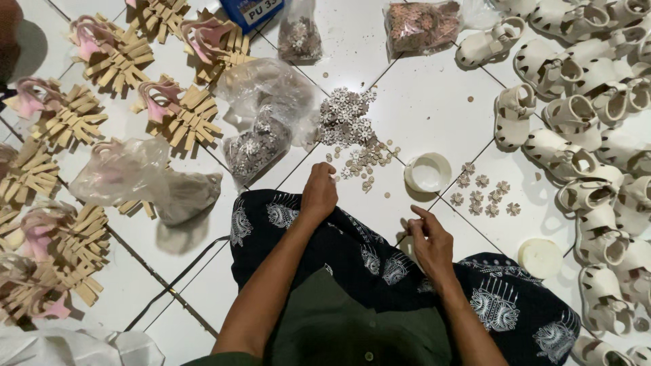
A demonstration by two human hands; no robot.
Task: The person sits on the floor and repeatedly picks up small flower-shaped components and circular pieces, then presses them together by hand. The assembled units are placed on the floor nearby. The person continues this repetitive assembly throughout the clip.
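Lap: dark patterned cloth (380, 264) spread over the person's knees, nearest the camera, on the white tiled floor (420, 102)
Right hand: right hand (431, 242) resting on the cloth, thumb and forefinger pinched together at the tips; whatever sits between them is too small to tell
Left hand: left hand (319, 193) reaching past the cloth's far edge, fingers curled down onto the near end of the loose buttons (366, 163); whether it grips one cannot be told
Round lid: pale disc (540, 257) on the floor just beside the right knee
Cup: small white round cup (428, 172) on the tiles, between the buttons and a cluster of finished flowers (483, 195)
Flower heap: pile of small flower ornaments (346, 118) just beyond the buttons
Bags: clear plastic bags (261, 135) of ornaments left of the heap
Right edge: rows of cream sandals (583, 122)
Left edge: tan strap bundles (183, 115) with pink pieces
Far edge: blue box (252, 10)
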